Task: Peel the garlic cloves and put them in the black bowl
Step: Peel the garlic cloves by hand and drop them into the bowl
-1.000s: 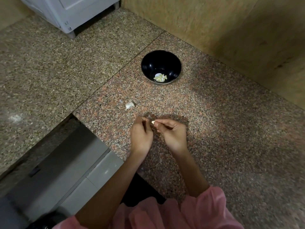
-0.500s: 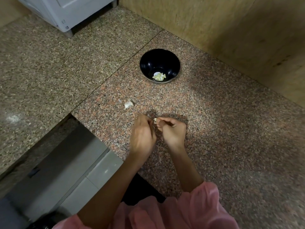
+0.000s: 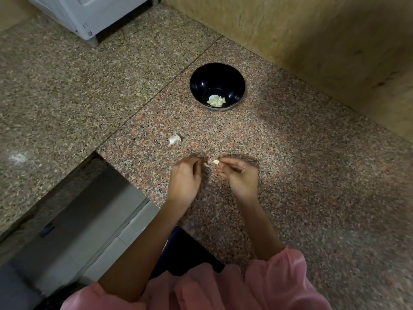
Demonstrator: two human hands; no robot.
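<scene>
Several peeled cloves (image 3: pixel 216 100) in black bowl (image 3: pixel 201 85); one bare clove (image 3: pixel 215 162) pinched in right hand (image 3: pixel 240 175), left hand (image 3: pixel 185 175) curled round apparent skin scrap (image 3: pixel 207 164); one unpeeled clove (image 3: pixel 174 139) waiting on counter (image 3: pixel 290 175).

I take the bowl (image 3: pixel 199 86) as my mark. It stands on the counter (image 3: pixel 301 186), with the wall (image 3: pixel 312 41) behind it and to its right. Peeled cloves (image 3: pixel 216 101) lie in its bottom. Nearer me than the bowl and a little to its left, a loose garlic piece (image 3: pixel 174 139) lies on the counter, apart from it. Nearer still, well in front of the bowl, I see both hands over the counter: the left hand (image 3: pixel 185 177) slightly left of it, the right hand (image 3: pixel 240 175) slightly right, pinching a clove (image 3: pixel 215 162) at its fingertips, between the two hands. Far behind and left of the bowl stands an appliance (image 3: pixel 93 12).
</scene>
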